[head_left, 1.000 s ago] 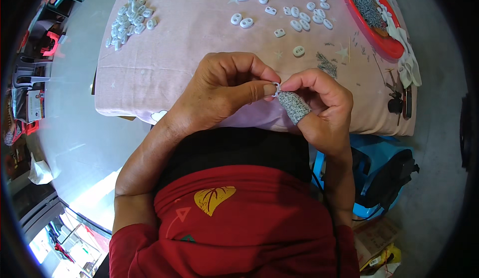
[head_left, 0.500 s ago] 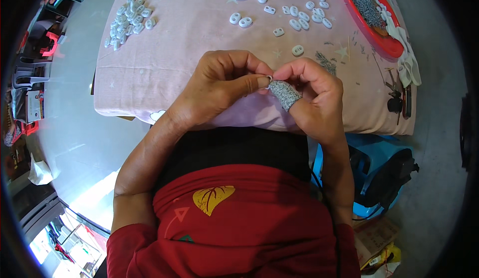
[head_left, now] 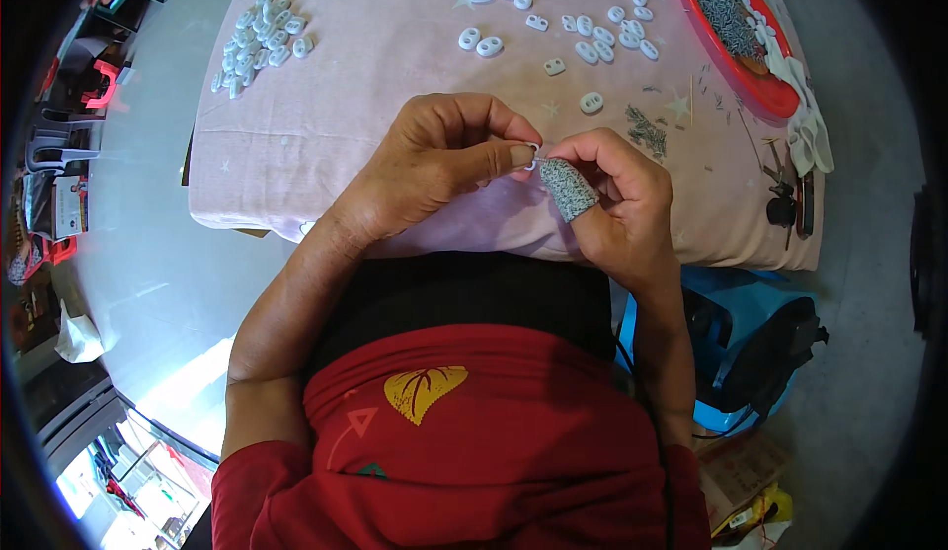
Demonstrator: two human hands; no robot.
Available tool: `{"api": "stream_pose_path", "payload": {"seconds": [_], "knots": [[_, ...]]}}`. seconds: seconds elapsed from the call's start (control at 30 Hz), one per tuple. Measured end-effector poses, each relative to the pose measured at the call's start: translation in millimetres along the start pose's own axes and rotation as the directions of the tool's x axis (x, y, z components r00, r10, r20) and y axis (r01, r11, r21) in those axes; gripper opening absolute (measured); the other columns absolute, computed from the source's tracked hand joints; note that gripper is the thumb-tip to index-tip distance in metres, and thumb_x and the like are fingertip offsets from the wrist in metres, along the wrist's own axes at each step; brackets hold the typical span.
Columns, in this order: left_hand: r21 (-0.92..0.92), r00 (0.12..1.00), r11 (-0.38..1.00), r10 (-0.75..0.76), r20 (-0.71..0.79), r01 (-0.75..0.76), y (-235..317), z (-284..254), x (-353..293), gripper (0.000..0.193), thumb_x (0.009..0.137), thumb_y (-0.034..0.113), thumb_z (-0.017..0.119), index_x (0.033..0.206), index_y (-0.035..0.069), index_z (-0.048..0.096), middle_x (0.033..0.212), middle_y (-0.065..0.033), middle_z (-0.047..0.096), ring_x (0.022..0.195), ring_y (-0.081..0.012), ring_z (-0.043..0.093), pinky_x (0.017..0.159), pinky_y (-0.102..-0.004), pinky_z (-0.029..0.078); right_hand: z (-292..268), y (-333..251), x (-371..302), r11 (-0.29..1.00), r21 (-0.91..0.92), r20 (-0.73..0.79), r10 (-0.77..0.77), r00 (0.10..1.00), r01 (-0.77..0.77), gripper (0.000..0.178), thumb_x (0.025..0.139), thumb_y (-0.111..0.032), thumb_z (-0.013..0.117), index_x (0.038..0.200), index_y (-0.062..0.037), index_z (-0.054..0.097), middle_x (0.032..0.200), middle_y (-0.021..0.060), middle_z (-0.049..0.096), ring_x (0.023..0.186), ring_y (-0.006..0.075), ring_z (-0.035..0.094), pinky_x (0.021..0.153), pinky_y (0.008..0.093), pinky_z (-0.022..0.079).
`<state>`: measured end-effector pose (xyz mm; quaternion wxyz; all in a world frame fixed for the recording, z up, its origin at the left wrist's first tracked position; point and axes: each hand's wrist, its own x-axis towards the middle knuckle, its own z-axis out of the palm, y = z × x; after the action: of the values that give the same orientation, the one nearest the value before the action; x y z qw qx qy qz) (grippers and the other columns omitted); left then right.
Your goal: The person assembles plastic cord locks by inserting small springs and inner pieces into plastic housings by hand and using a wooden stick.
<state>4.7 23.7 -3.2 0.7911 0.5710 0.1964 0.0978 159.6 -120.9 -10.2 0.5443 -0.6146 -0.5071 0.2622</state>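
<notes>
My left hand (head_left: 430, 165) pinches a small white plastic piece (head_left: 534, 158) between thumb and forefinger, its edge showing at the fingertips. Close by, my right hand (head_left: 632, 190) is curled, with a grey speckled knitted sleeve (head_left: 569, 190) over the thumb. The right thumb tip meets the forefinger right beside the white piece; whatever is between them is too small to make out. Beyond the hands lies a single white two-holed oval piece (head_left: 592, 103). A little pile of thin grey metal bits (head_left: 647, 131) rests past my right hand.
Loose white pieces (head_left: 601, 35) are spread at the far side; a heap of more (head_left: 259, 41) lies far left. A red tray (head_left: 780, 104) of grey bits stands far right, white gloves (head_left: 812, 120) on its rim. Scissors (head_left: 780, 170) lie near the right edge. A pink cloth (head_left: 346, 76) covers the table.
My right hand has drawn back slightly to the right from the white piece, and its forefinger has dropped lower. The left hand keeps its pinch in nearly the same place.
</notes>
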Motion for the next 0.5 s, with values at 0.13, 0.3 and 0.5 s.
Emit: {"api": "stream_pose_path", "payload": {"seconds": [0.13, 0.3, 0.5], "knots": [[0.016, 1.000, 1.000, 0.007, 0.003, -0.007, 2, 1, -1, 0.015, 0.093, 0.011, 0.068, 0.104, 0.000, 0.068, 0.085, 0.0003, 0.067, 0.072, -0.0019, 0.054, 0.065, -0.0154, 0.042, 0, -3, 3, 0.976, -0.186, 0.004, -0.115, 0.993, 0.114, 0.020, 0.076, 0.008, 0.065, 0.094, -0.0022, 0.065, 0.077, 0.0033, 0.060, 0.059, 0.0065, 0.049, 0.051, 0.0215, 0.037], [-0.005, 1.000, 1.000, 0.030, 0.007, -0.030, -3, 1, 0, 0.015, 0.094, 0.009, 0.066, 0.105, -0.001, 0.067, 0.089, -0.0017, 0.067, 0.081, -0.0052, 0.060, 0.074, -0.0175, 0.047, 7, -2, 2, 0.974, -0.184, -0.039, -0.145, 0.989, 0.136, 0.022, 0.074, 0.009, 0.063, 0.092, -0.0021, 0.065, 0.075, 0.0035, 0.059, 0.057, 0.0077, 0.047, 0.050, 0.0227, 0.037], [0.025, 0.996, 0.996, 0.084, 0.010, -0.085, -10, 0, 1, 0.013, 0.094, 0.005, 0.065, 0.105, -0.003, 0.067, 0.092, -0.0032, 0.068, 0.086, -0.0077, 0.061, 0.081, -0.0207, 0.050, 11, 2, 1, 0.986, -0.108, -0.056, -0.134, 0.989, 0.127, 0.020, 0.074, 0.009, 0.063, 0.091, -0.0015, 0.065, 0.073, 0.0037, 0.059, 0.057, 0.0078, 0.048, 0.050, 0.0229, 0.038]]}}
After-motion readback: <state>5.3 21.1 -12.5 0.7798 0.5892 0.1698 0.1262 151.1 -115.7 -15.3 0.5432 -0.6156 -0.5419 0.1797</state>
